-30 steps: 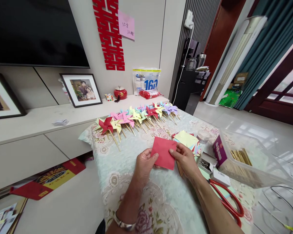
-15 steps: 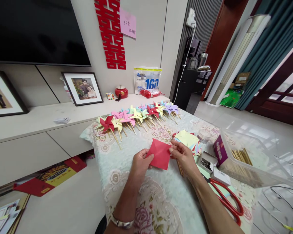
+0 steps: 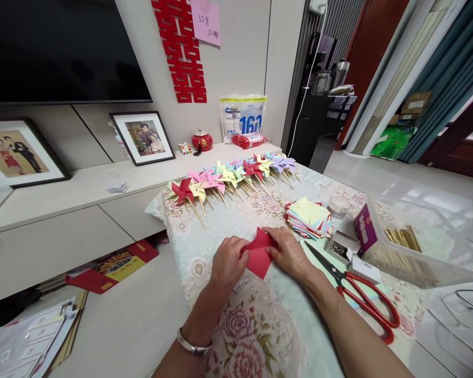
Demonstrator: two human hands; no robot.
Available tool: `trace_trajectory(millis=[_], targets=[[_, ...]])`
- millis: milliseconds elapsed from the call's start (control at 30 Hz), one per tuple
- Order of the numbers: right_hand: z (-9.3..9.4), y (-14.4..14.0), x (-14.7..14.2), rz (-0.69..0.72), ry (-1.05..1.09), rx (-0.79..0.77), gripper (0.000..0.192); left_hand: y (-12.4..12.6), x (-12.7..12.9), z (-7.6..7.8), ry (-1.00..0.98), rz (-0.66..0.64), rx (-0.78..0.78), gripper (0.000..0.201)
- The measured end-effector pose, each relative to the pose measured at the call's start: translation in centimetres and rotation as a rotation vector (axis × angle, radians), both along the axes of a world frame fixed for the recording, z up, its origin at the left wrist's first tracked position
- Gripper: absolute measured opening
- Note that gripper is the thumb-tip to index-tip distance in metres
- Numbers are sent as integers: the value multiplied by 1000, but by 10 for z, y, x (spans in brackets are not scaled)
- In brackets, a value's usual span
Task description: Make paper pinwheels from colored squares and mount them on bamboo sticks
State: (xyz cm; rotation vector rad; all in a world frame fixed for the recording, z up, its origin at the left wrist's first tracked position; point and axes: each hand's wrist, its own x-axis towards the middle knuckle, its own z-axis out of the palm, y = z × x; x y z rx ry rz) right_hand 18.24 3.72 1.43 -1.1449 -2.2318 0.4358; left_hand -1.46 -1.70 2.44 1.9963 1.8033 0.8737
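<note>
A red square of paper [image 3: 259,261] is held between both hands just over the flowered tablecloth, turned with one corner toward me and its surface bent. My left hand [image 3: 229,261] pinches its left side, thumb on top. My right hand [image 3: 289,252] grips the right side in the same way, fingers curled behind the sheet. Beyond my right hand lies a pile of coloured paper squares [image 3: 309,215] with cuts at their corners. Red-handled scissors [image 3: 350,283] rest beside my right forearm. Finished paper pinwheels [image 3: 228,178] on wooden sticks lie in a row along the far edge.
On the right stand a clear plastic box [image 3: 398,262] holding wooden sticks [image 3: 404,239], a small box of metal pins [image 3: 342,248] and a round clear container [image 3: 338,206]. Behind the table runs a white cabinet [image 3: 82,197] with framed photos [image 3: 144,137] and a red pot [image 3: 202,140].
The red paper has turned so a corner points toward me and now bends. My right hand has shifted from its upper corner to its right side. The view has swung slightly.
</note>
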Motion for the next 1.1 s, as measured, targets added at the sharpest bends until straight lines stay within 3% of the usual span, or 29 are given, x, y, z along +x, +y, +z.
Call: trace_trajectory(millis=[233,467,600,933,1100], targets=[[6,1,0,62,-34,50,24,-1,0,-8,188,16,136,28],[8,-2,4,130,-28,-4,30,-3,-3,-12,276,-44,186,14],[11,-3,5,151,-72,-17,29,-7,-5,-15,282,-85,244,16],[24,-6,10,200,-252,-67,52,-11,-6,-24,447,-117,400,19],[22,-5,8,196,-285,-90,47,-13,-7,-26,499,-125,422,15]])
